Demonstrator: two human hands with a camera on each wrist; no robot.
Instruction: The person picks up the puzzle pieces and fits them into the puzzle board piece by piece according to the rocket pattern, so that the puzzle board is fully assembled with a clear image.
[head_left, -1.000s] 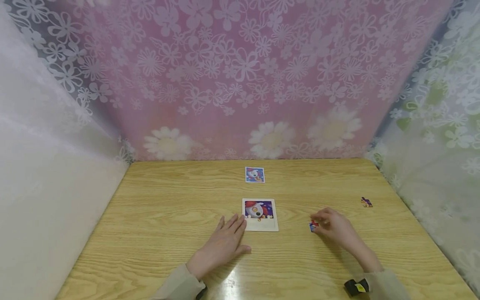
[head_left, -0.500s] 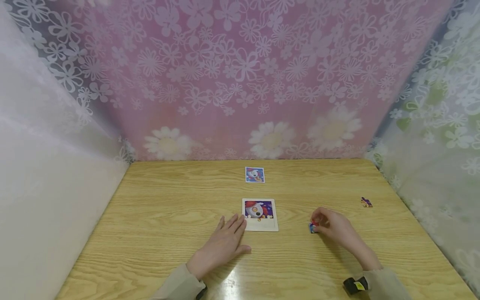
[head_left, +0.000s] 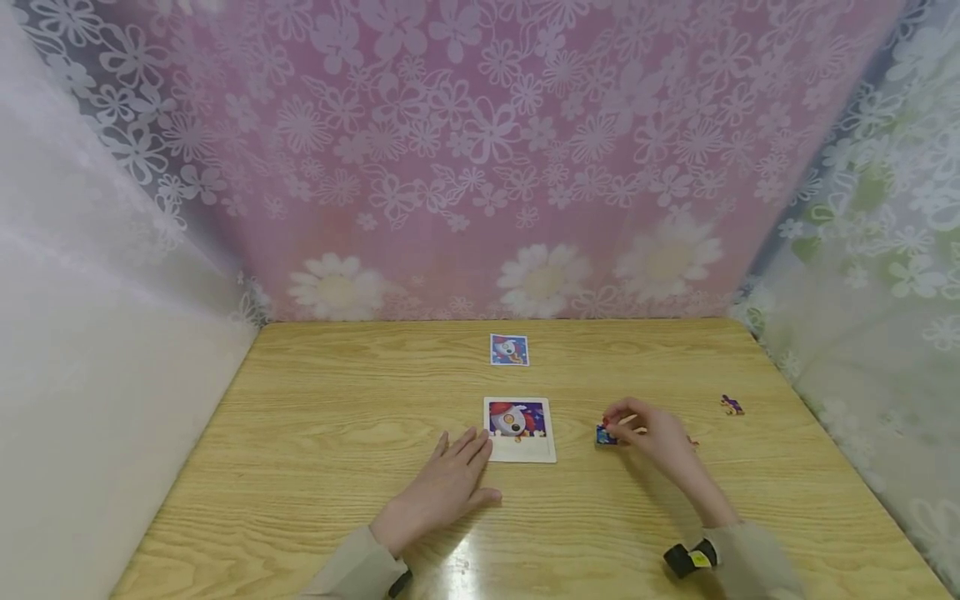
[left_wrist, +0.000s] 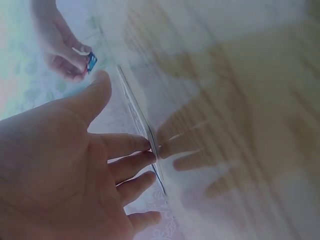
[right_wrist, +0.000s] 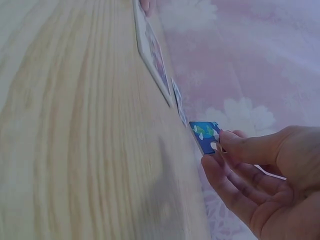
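Between thumb and fingers my right hand [head_left: 651, 433] pinches a jigsaw puzzle piece [right_wrist: 204, 136], blue with a green and blue globe and white clouds. It is held up to the right of a white-framed puzzle board [head_left: 517, 452]. The board's upper part shows a rocket on purple; the lower part is a bare pale recess. My left hand [head_left: 442, 492] lies with straight fingers, and its fingertips [left_wrist: 145, 145] touch the board's left edge. The left wrist view shows the right hand with the piece beyond the left thumb.
A small picture card [head_left: 509, 350] with the same rocket lies behind the board. One loose puzzle piece [head_left: 732, 406] lies far right on the wooden table [head_left: 337, 400]. A reddish bit [head_left: 693, 442] peeks out beside my right wrist. Flowered curtains [head_left: 480, 167] enclose the table.
My right hand has moved left and slightly away from me, carrying the puzzle piece nearer the board. A reddish bit now shows behind that hand. The left hand stays put.
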